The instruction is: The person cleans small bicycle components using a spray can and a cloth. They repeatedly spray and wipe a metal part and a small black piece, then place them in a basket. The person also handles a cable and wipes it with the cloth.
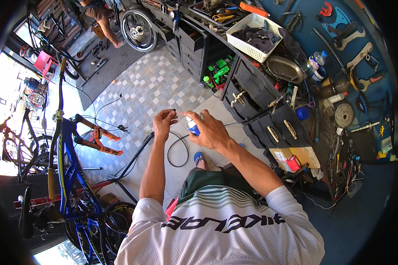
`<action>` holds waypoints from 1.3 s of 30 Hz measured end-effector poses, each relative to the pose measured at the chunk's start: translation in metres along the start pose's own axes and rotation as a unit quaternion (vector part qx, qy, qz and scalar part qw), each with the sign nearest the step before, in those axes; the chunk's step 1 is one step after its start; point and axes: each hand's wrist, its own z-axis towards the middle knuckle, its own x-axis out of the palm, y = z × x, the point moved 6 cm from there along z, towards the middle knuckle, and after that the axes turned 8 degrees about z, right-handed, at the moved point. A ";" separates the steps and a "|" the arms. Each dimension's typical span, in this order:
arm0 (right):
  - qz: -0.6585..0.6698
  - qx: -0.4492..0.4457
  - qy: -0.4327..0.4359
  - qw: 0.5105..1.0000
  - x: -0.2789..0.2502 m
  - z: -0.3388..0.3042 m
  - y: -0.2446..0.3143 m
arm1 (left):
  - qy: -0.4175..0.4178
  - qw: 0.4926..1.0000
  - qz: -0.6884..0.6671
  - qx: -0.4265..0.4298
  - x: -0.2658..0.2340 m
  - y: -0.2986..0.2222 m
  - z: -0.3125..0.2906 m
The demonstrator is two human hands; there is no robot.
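My right hand (209, 130) grips a small spray can (192, 124) with a blue body and a thin red straw pointing left. My left hand (164, 120) pinches the end of a black cable housing (177, 150) right at the tip of that straw. The cable loops down toward the floor and runs off to the left. Both hands are raised in front of my chest, a few centimetres apart.
A blue bicycle (68, 176) with an orange fork stands on a stand at my left. A dark workbench (269, 101) with drawers, a white basket (254, 35) and tools runs along my right, under a blue tool wall (353, 53). Another person and a wheel (138, 28) are at the far end.
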 end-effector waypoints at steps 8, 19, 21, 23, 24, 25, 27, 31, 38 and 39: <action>0.008 -0.011 -0.003 1.000 0.003 0.001 -0.001 | 0.006 1.000 -0.003 -0.001 -0.002 -0.002 -0.001; 0.021 -0.016 -0.006 1.000 0.002 0.004 0.000 | 0.029 0.996 -0.084 -0.032 -0.003 0.006 -0.001; 0.024 -0.015 -0.006 1.000 0.001 0.004 0.001 | 0.029 0.995 -0.086 -0.046 -0.004 0.007 -0.001; 0.036 -0.010 -0.015 0.999 -0.001 0.004 0.001 | 0.037 0.994 -0.099 -0.041 -0.003 0.005 -0.003; 0.037 -0.004 -0.016 0.999 -0.002 0.003 0.000 | 0.030 0.994 -0.096 -0.052 -0.003 0.006 -0.003; 0.049 -0.006 -0.030 0.998 -0.004 0.002 -0.001 | 0.037 0.992 -0.114 -0.044 -0.002 0.004 -0.004; 0.065 -0.007 -0.054 0.996 -0.010 0.000 -0.003 | 0.029 0.989 -0.131 -0.057 -0.003 0.005 -0.005; 0.074 0.005 -0.084 0.994 -0.017 -0.007 -0.014 | 0.028 0.983 -0.172 -0.056 -0.002 0.006 -0.005; 0.084 0.029 -0.072 0.993 -0.020 -0.021 -0.025 | 0.017 0.978 -0.206 -0.026 0.002 0.007 0.003; 0.087 0.035 -0.067 0.993 -0.021 -0.023 -0.025 | 0.016 0.976 -0.214 -0.026 0.003 0.006 0.004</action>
